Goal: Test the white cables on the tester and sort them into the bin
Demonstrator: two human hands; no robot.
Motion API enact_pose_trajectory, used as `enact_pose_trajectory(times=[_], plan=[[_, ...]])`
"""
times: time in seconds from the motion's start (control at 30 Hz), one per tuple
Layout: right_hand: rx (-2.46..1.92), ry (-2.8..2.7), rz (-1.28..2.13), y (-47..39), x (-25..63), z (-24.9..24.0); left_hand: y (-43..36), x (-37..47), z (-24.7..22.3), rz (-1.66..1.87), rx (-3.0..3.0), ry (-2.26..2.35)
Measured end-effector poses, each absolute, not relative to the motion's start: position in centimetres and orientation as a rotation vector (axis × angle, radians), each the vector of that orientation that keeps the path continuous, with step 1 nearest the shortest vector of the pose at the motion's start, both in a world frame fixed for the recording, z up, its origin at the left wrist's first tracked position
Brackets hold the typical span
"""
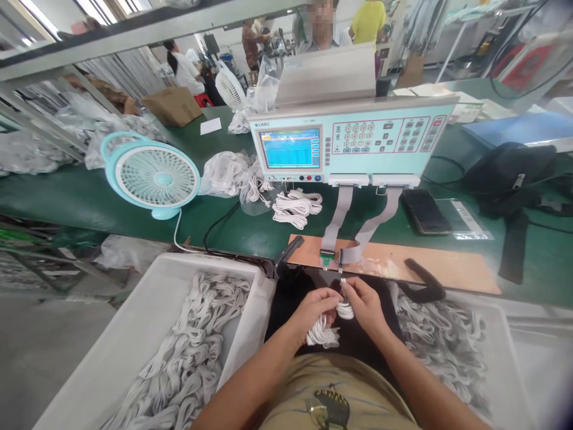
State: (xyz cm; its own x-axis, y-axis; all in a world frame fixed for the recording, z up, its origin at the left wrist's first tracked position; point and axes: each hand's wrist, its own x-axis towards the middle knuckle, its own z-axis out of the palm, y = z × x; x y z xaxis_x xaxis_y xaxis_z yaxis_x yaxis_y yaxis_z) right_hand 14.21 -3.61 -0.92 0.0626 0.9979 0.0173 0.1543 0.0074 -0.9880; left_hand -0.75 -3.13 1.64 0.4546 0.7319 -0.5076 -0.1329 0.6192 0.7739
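Observation:
A coiled white cable (323,334) is bunched in my left hand (316,307), whose fingers are closed round it. My right hand (364,301) pinches the white connector (343,282) at a cable end, and a loop of white cable (344,310) hangs between the two hands. Just beyond the fingertips, small sockets (326,258) sit on an orange-brown board (385,263) at the table edge. Grey ribbon cables (339,218) run from them up to a tester (358,143) with a lit blue screen. The fingers partly hide the cable ends.
White bins of coiled cables stand left (179,346) and right (447,340) of my lap. On the green table are a light-blue fan (156,173), a white cable bundle (298,206), a phone (425,211) and a black bag (505,173). Several people are beyond the table.

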Motion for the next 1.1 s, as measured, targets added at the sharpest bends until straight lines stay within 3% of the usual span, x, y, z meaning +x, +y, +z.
enact_pose_trajectory(times=[0.23, 0.6, 0.73, 1.1], plan=[[-1.324, -1.092, 1.149, -2.9, 13.0, 0.0, -2.1, -1.2, 0.9, 0.769, 0.647, 1.01], [-1.213, -0.539, 1.475, -2.4, 11.9, 1.0, -0.4, -2.5, 1.6, 0.746, 1.292, 1.142], [-1.211, -0.566, 1.455, -2.3, 11.9, 1.0, -0.1, -1.8, 1.2, 0.928, 1.268, 1.175], [-1.197, -0.609, 1.454, -2.2, 12.1, 0.9, -0.3, -0.4, 1.0, 1.021, 0.928, 1.198]])
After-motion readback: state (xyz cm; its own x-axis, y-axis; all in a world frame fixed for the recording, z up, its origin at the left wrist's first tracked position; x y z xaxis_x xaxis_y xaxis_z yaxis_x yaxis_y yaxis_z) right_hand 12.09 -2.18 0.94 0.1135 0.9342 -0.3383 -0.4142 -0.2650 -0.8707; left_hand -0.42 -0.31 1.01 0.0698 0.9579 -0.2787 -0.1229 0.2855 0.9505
